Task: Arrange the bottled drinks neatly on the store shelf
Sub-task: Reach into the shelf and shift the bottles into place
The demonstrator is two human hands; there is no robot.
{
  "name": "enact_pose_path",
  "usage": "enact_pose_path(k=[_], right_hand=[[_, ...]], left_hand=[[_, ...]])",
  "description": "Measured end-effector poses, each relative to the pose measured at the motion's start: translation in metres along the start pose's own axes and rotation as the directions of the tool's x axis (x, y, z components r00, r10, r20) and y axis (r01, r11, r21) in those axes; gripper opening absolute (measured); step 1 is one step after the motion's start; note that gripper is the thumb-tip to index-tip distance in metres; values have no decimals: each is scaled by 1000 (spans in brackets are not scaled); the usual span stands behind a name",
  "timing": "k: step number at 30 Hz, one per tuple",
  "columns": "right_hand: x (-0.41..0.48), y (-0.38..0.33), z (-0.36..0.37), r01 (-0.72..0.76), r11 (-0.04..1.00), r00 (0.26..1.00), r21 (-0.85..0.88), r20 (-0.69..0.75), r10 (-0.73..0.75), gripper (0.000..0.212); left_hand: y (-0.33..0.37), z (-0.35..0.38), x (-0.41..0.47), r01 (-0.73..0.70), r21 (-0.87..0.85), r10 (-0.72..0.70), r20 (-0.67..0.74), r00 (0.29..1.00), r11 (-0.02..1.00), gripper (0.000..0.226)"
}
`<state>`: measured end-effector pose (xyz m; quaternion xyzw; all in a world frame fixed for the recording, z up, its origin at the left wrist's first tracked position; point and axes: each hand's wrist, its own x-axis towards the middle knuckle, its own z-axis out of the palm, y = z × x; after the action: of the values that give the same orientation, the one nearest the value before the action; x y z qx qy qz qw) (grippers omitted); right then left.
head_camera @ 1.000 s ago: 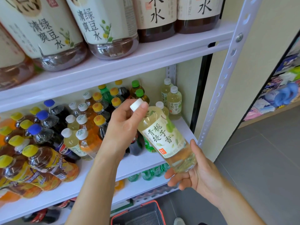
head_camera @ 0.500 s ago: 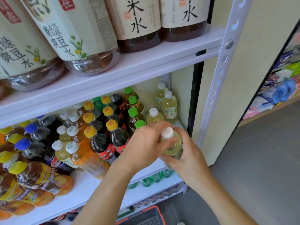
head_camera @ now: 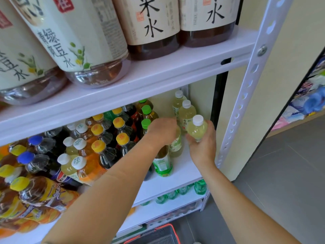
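Head view, right hand gripping white-capped bottle, left hand grip unclear, 水 labels

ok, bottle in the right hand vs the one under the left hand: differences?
The right-hand bottle shows its white cap; the left-hand bottle has its top covered by the left hand curled over it. The left-hand bottle's label shows below the hand; the right-hand bottle's is hidden by the right hand holding it. The right-hand bottle sits further right, nearer the shelf post. Both hold pale yellow-green drink.
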<state>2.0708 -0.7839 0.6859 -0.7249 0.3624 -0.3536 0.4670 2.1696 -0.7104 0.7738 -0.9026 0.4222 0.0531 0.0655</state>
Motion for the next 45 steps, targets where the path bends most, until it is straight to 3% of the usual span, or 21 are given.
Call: enact_pose_path(k=[5,10,17,25,27,31,34,36,38,40,43,45], right_hand=[[19,16,17,-83,995,996,-62,38,85,70],[27,18,21,-111,967,993,-230,20,119,77],[28,17,21,17,934,999,-357,-32,-31,68],[30,15,13,-79,936,997,-344,-16,78,81],[18,15,9,-67,966,997,-249,23,75,79],[-28,8,-6,-35,977,959,213,281,-27,48],[-48,5,-33,15,944,902,330,403,-155,56],[-56,6,-51,76,957,883,280,426,-195,75],[-65,6,-66,118,964,877,238,430,-213,85],[-73,-2,-76,100,960,876,261,435,-209,84],[-86,-19,-95,60,959,885,276,429,-179,74],[-89,-30,-109,2,958,863,287,483,-147,69]], left_hand=[[-5,1,13,-16,37,16,-3,1000,999,20],[-6,6,15,10,53,-8,-43,999,999,28],[-7,11,20,11,15,-10,-71,997,1000,30],[1,3,7,-17,-73,15,-35,999,997,29],[7,0,-4,-46,-46,43,-81,996,998,27],[16,-16,-35,-71,-53,55,-259,964,996,32],[19,-30,-63,-185,-147,89,-498,862,972,31],[22,-38,-82,-273,-308,38,-597,802,911,25],[25,-44,-99,-295,-539,-100,-586,804,789,22],[26,-45,-109,-303,-717,-219,-536,815,628,19],[23,-42,-118,-309,-815,-291,-487,824,490,18],[17,-40,-121,-335,-880,-312,-441,842,337,17]])
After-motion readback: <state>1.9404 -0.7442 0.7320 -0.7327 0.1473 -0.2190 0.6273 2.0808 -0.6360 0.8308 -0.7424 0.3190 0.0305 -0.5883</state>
